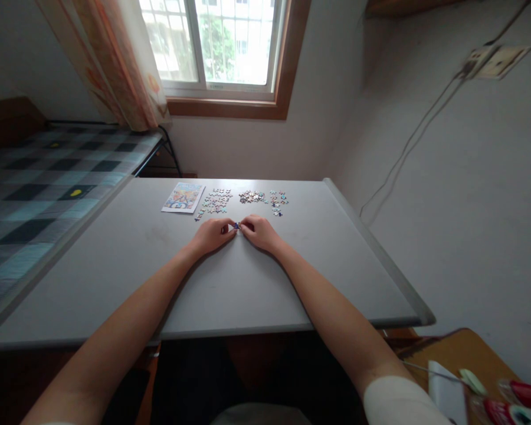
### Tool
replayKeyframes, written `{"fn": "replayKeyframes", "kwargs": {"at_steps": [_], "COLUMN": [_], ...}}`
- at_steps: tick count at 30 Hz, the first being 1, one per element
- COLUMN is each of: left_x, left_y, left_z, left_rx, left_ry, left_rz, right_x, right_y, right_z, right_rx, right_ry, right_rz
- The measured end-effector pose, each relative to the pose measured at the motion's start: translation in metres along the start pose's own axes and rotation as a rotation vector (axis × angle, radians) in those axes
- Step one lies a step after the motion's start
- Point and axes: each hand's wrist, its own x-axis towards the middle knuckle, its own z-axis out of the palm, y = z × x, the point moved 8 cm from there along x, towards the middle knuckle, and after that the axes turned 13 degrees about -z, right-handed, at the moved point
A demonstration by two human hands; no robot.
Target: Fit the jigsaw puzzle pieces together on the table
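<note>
Forearms (133, 304) over table (234, 289); hands (213, 235) (260, 230) pinch puzzle piece (236, 225).

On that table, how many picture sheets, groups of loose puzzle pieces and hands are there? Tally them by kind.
Picture sheet: 1
Puzzle-piece groups: 3 (left spread, middle heap, right spread)
Hands: 2 (left hand, right hand)
Total: 6, leaving out the blue puzzle bit held between them

Across the flat grey bench (256, 289) now: rectangular multicoloured picture sheet (183, 198) leftmost, then loose multicoloured jigsaw rows (216, 202), multicoloured jigsaw heap (252, 198), small multicoloured jigsaw cluster (277, 206) rightmost; nearer, a tiny blue jigsaw piece (236, 225) between bare hands (215, 234) (260, 231).
</note>
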Motion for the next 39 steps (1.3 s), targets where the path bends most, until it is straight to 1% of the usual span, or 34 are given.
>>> {"fn": "replayKeyframes", "kwargs": {"at_steps": [10, 30, 39], "left_x": [-0.0004, 0.0013, 0.0006], "left_y": [0.0005, -0.0026, -0.0005], "left_z": [-0.0013, 0.0022, -0.0004], "left_rx": [0.003, -0.001, -0.008], "left_ry": [0.003, -0.001, 0.005], "left_rz": [0.0, 0.005, 0.003], "right_x": [-0.0003, -0.0001, -0.0004], "right_y": [-0.0009, 0.0, -0.0017], "right_z": [-0.0009, 0.0003, -0.0017], "right_rx": [0.008, 0.006, 0.01], "right_ry": [0.005, 0.005, 0.005], "right_rz": [-0.004, -0.001, 0.005]}}
